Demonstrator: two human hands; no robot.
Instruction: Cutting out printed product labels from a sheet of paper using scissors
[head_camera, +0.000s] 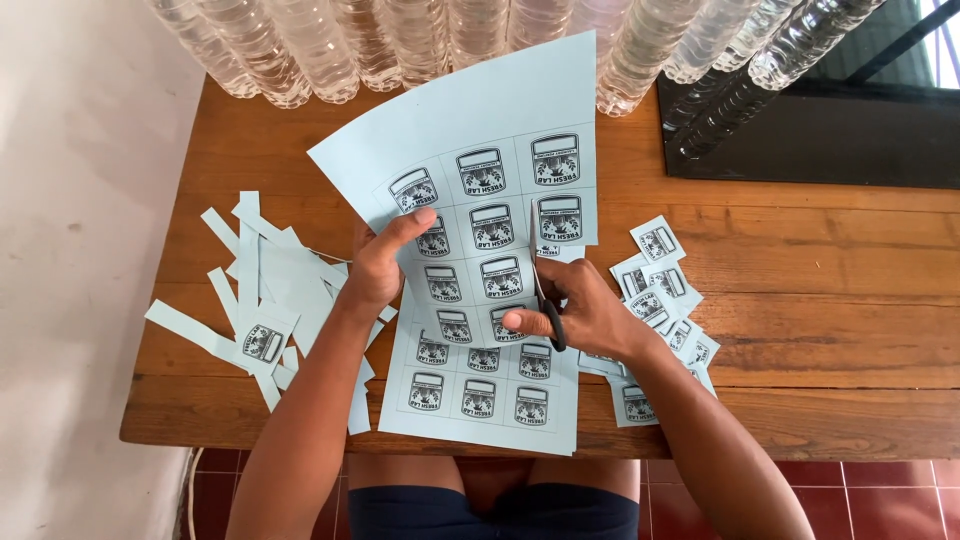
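My left hand (382, 262) grips the left edge of a pale blue sheet (470, 130) printed with rows of dark round-cornered labels, holding it tilted up over the table. My right hand (580, 312) is closed on black-handled scissors (545, 290), whose blades point up into the sheet beside its right column of labels. A second printed blue sheet (480, 400) lies flat under both hands at the table's front edge.
Cut single labels (655, 290) lie heaped to the right of my right hand. Blue paper strips and offcuts (265, 300) are scattered to the left. Several clear plastic bottles (420, 40) line the back of the wooden table (800, 330). A dark panel (820, 140) sits at the back right.
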